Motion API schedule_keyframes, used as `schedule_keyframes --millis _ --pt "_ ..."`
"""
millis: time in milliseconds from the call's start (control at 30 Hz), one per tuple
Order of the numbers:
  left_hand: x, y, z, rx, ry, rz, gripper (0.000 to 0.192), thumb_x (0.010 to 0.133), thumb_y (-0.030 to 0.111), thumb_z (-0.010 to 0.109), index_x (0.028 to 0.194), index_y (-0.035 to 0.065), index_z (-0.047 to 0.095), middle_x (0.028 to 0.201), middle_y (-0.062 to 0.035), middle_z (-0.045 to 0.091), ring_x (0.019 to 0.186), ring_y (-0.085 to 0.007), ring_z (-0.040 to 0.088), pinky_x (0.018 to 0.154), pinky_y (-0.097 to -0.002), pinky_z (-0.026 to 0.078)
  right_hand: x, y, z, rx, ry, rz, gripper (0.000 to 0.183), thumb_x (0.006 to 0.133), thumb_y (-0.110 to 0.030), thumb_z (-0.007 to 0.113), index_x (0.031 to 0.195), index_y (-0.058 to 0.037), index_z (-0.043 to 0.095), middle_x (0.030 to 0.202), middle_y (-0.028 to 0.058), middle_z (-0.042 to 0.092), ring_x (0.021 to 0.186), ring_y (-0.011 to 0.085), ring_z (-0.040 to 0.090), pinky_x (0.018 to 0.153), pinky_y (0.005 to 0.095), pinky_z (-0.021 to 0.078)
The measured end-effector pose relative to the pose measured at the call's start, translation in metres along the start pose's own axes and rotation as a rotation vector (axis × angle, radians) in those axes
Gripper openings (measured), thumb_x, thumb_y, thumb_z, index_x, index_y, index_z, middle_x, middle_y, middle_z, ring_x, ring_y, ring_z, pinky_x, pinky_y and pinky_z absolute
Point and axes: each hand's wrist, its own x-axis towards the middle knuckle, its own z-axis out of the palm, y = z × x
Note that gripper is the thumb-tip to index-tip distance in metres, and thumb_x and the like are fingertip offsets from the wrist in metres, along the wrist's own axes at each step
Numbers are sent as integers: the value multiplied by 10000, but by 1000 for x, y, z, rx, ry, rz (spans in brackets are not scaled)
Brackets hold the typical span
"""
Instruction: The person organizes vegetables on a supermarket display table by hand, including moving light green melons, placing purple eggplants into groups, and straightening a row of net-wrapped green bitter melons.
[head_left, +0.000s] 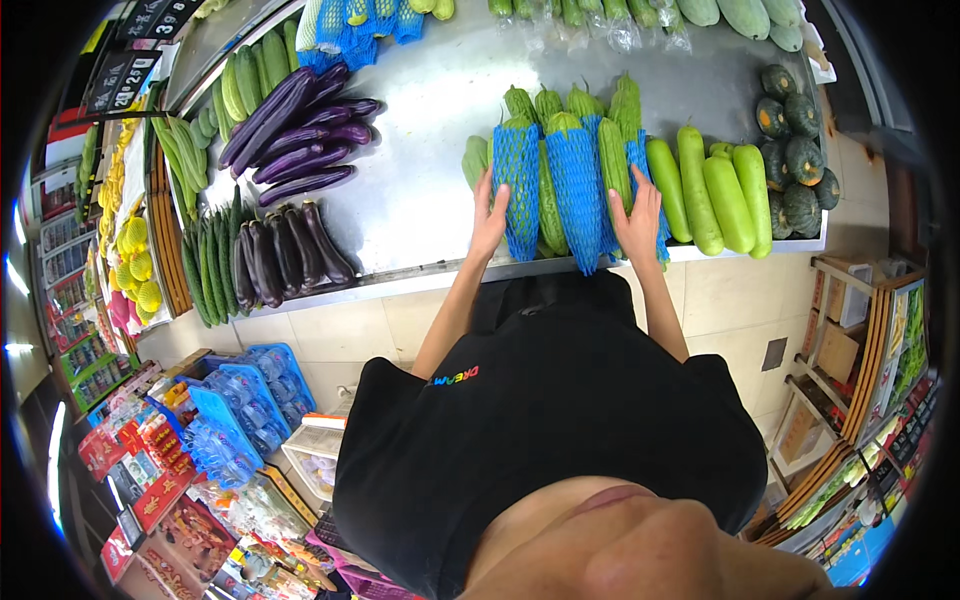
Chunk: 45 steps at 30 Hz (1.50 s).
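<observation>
A row of bitter melons (553, 202) lies at the front edge of the metal display counter (427, 187), several of them in blue foam netting. My left hand (490, 214) rests against the leftmost netted bitter melon (517, 191), thumb on its side and fingers partly hidden. At the row's right end, my right hand (637, 217) is spread, its thumb touching a bare bitter melon (615, 159) and its fingertips beside a netted one. Between the hands lies another netted bitter melon (574, 199). More bitter melons (625, 103) lie behind with their tips showing.
Pale green gourds (729, 199) and dark squashes (804, 161) lie to the right. Purple eggplants (307, 135), dark eggplants (289, 251) and cucumbers (212, 259) are on the left. Bottled drinks in blue crates (251, 405) stand behind at left, a wooden rack (847, 352) at right.
</observation>
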Motion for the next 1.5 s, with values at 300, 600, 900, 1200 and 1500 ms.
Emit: schedule_keyframes --millis 300,600,900,1200,1500 --pt "-12 30 61 181 168 -13 673 911 348 499 1430 49 193 1475 -253 87 1370 -375 105 1101 -426 112 -1 5 10 65 13 -10 541 850 -209 614 1282 29 391 1210 220 477 1098 372 431 957 435 332" --pt "-12 15 47 509 206 -144 761 889 442 486 1450 77 125 1482 -260 -25 1374 -414 16 1051 -592 27 0 7 11 79 8 -22 538 881 -238 578 1310 20 379 1228 212 458 1098 357 430 962 417 332" --pt "-8 -6 27 150 180 -116 748 911 391 493 1394 -71 158 1429 -310 122 1344 -402 141 1094 -409 145 2 6 7 92 -15 -10 554 872 -245 589 1315 9 375 1261 207 446 1137 356 419 982 415 323" --pt "-18 6 39 387 312 12 909 666 258 797 1347 -32 268 1119 -218 351 1074 -343 355 973 -406 305 3 5 7 53 -11 -26 621 804 -213 661 1307 7 371 1247 220 446 1126 377 414 976 437 330" --pt "-9 19 43 36 341 -78 744 710 174 747 1280 -68 334 1111 -190 387 1032 -270 435 924 -364 367 3 7 8 48 -4 -13 627 801 -213 660 1310 1 365 1268 223 430 1132 385 411 978 445 329"
